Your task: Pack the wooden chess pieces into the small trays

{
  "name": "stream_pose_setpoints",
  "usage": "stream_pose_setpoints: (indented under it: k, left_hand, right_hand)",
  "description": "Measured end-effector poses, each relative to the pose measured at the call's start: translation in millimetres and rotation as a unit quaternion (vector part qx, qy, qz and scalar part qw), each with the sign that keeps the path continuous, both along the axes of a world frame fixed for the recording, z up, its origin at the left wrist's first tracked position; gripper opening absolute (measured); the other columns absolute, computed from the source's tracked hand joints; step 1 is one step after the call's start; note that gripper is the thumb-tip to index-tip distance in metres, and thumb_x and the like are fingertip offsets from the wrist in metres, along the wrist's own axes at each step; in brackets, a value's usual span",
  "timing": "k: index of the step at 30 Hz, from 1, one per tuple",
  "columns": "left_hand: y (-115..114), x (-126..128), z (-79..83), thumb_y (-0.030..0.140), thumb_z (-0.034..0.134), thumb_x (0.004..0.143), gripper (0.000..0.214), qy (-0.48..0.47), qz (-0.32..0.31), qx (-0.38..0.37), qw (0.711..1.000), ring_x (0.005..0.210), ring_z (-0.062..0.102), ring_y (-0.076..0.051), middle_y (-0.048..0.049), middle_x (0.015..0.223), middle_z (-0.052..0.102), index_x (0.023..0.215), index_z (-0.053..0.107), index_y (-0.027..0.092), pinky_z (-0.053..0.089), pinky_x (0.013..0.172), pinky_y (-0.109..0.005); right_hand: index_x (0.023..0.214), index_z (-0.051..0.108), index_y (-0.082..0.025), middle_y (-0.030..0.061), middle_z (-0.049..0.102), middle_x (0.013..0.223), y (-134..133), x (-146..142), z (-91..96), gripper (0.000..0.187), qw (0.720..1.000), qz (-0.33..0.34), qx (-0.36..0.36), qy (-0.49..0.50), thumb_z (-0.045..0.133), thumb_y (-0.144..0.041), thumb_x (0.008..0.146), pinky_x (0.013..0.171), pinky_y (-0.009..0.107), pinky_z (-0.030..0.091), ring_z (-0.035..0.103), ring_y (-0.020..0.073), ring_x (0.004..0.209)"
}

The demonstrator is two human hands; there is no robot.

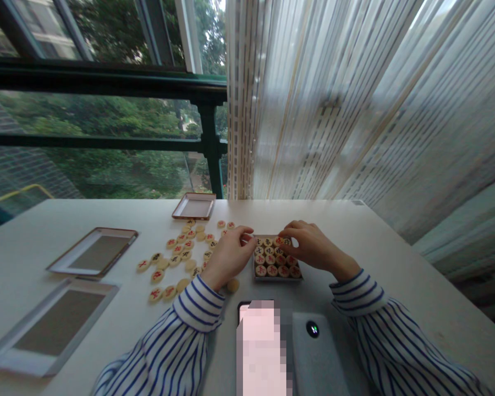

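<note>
so box point(278, 279) sits btwn l hand point(231, 252) & r hand point(315, 247), r one over far right corner; loose pcs point(175, 260) left, nearer l hand. both half curled, can't tell if gripping.

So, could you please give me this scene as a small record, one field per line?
left hand: at the left edge of the small box; grip unclear
right hand: at the box's far right corner, over some pieces
packed pieces: round, marked red or black, in rows
loose pieces: scattered left of the box
shallow trays: three, two at left, one toward the far edge
</note>
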State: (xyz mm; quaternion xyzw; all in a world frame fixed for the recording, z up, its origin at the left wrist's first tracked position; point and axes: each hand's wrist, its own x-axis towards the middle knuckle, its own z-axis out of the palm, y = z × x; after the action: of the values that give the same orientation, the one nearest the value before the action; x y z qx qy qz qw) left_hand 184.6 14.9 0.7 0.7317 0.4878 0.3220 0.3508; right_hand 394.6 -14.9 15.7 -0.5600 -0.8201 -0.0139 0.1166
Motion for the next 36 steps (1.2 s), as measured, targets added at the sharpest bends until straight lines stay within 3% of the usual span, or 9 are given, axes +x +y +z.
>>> stream_pose_setpoints:
  k: [9, 36]
  left_hand:
    - [-7.4, -2.6, 3.9, 0.035, 0.046, 0.08, 0.035, 0.162, 0.002, 0.049, 0.986, 0.082, 0.06, -0.02, -0.0079, 0.091, 0.066, 0.107, 0.057, 0.017, 0.043, 0.07, -0.028]
    - [-7.4, -2.9, 4.0, 0.036, 0.045, 0.08, 0.035, 0.187, -0.008, 0.044, 0.981, 0.084, 0.06, -0.021, -0.0082, 0.093, 0.066, 0.108, 0.056, 0.018, 0.041, 0.071, -0.029]
  right_hand:
    - [0.099, 0.065, -0.023, 0.0078, 0.061, 0.098, 1.7, 0.9, -4.5, 0.03, 0.999, -0.01, -0.048, -0.021, 0.046, -0.04, 0.084, 0.079, 0.033, 0.037, 0.053, 0.0198, 0.09]
    - [0.089, 0.067, -0.024, 0.0075, 0.061, 0.095, 2.4, 2.5, -7.8, 0.027, 0.996, 0.001, -0.077, -0.039, 0.046, -0.039, 0.084, 0.076, 0.032, 0.037, 0.054, 0.0199, 0.088]
